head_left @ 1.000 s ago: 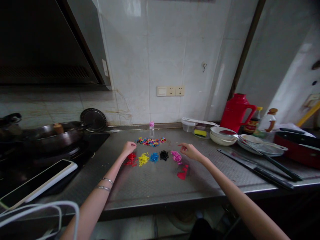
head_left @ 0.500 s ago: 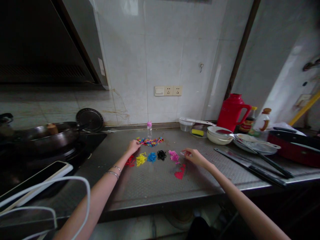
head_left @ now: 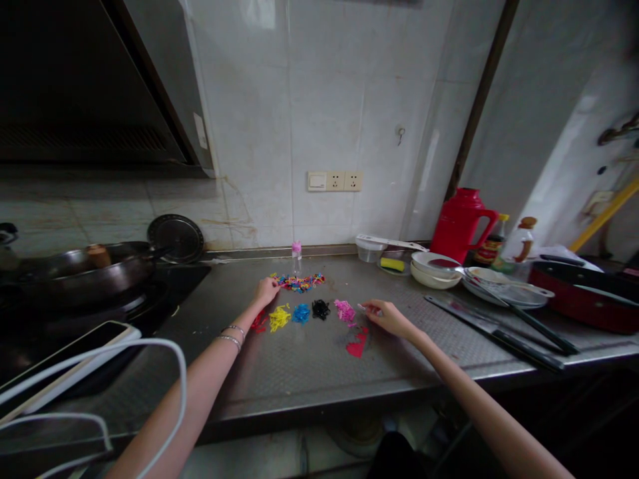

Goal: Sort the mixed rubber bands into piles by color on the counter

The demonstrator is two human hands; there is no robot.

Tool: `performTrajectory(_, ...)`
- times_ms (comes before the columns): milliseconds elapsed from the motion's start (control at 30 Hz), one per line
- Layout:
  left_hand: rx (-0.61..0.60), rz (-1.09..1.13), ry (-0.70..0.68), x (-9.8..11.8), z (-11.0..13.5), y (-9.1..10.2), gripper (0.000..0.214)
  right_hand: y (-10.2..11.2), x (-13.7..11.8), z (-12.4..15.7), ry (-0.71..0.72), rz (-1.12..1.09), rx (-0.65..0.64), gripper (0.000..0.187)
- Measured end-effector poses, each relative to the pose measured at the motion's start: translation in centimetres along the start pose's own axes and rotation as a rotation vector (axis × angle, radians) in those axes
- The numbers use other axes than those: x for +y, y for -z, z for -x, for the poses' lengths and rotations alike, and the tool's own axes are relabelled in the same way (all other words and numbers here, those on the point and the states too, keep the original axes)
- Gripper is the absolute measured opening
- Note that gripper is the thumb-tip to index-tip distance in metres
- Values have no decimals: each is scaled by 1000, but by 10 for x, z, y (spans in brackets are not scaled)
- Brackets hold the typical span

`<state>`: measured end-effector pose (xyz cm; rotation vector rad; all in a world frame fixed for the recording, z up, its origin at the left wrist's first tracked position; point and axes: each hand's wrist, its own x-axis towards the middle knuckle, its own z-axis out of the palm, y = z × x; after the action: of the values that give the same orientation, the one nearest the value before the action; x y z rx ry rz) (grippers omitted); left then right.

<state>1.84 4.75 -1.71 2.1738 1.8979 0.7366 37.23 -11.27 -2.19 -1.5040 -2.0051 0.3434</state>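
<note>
On the steel counter (head_left: pixel 309 366) lies a mixed heap of small coloured bands (head_left: pixel 302 282) near the wall. In front of it sit sorted piles: red (head_left: pixel 259 322), yellow (head_left: pixel 278 317), blue (head_left: pixel 301 313), black (head_left: pixel 320 309), pink (head_left: pixel 344 311). A red heart-shaped patch (head_left: pixel 357 344) lies closer to me. My left hand (head_left: pixel 265 291) rests with curled fingers at the left end of the mixed heap. My right hand (head_left: pixel 388 317) is pinched on a small pale piece just right of the pink pile.
A tiny bottle with a pink cap (head_left: pixel 296 257) stands behind the heap. A wok (head_left: pixel 84 266) sits on the stove at left, with a phone (head_left: pixel 64 359) and white cable (head_left: pixel 100 386) nearer me. Bowls (head_left: pixel 435 269), a red jug (head_left: pixel 462 226), knives (head_left: pixel 492 329) and a red pan (head_left: pixel 589 299) fill the right.
My left hand moved from the red pile back to the mixed heap. My right hand drew slightly toward me and now pinches a small piece.
</note>
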Motion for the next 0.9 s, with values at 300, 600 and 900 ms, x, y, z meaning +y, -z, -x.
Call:
performTrajectory(300, -3, -20, -9, 4, 0, 3, 17, -3, 3, 2, -26, 15, 27, 32)
performTrajectory(600, -11, -111, -66, 5, -2, 1, 20, -8, 9, 0, -13, 36, 44, 32)
performTrajectory(900, 9, -49, -100, 2, -2, 5, 19, -7, 9, -2, -22, 32, 34, 32)
